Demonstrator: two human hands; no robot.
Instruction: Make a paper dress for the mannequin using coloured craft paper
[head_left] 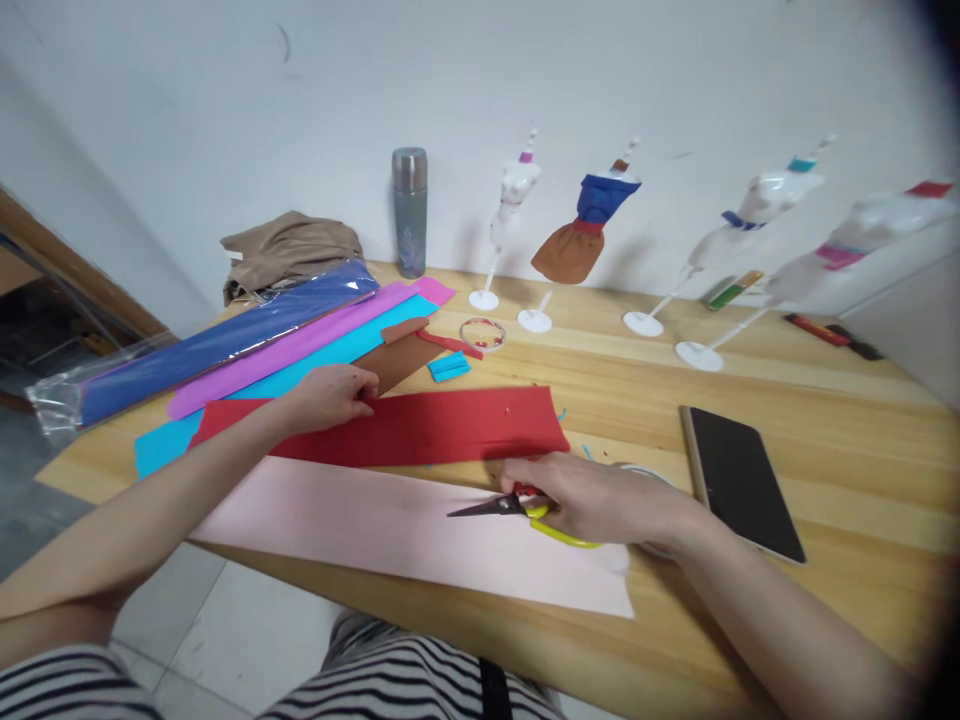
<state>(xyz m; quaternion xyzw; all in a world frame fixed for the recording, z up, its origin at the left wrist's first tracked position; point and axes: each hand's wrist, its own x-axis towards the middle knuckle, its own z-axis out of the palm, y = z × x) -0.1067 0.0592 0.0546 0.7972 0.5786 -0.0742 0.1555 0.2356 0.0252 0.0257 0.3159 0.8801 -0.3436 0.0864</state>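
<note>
My right hand (574,490) grips a pair of scissors (491,506) with yellow and red handles. Their dark blades point left over a pale pink strip (337,510) at the table's front edge. My left hand (337,393) has its fingers curled together at the upper edge of a red strip (450,425); whatever they pinch, if anything, is hidden. The red strip lies flat just behind the pink one. Beyond the left hand are a brown piece (405,365), a thin red scrap (454,344) and a small folded blue piece (449,367).
Blue (262,365) and purple strips (300,345) and a plastic-wrapped dark blue roll (225,350) lie left. Along the wall stand a flask (410,215) and several small mannequins, one in a blue and brown dress (600,215). A dark tablet (742,480) lies right, a tape ring (482,334) mid-table.
</note>
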